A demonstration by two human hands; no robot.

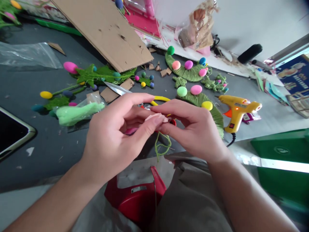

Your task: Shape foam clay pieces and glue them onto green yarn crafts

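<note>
Gripping a pale pink piece [153, 116] jointly: left hand [113, 129] and right hand [198, 125], near the table's [60, 141] front edge; glue gun [238, 112] rightward.

Light: cool, diffuse, brightest on your 2 o'clock wall [241, 19], softly shadowed. Glare: washed-out white strip [285, 165], towards your 4 o'clock. Glow: red lamp [237, 109], your 3 o'clock. Distortion: wide-angle stretch at your frame edges. Blur: your 10 o'clock foliage [5, 8], soft.
</note>
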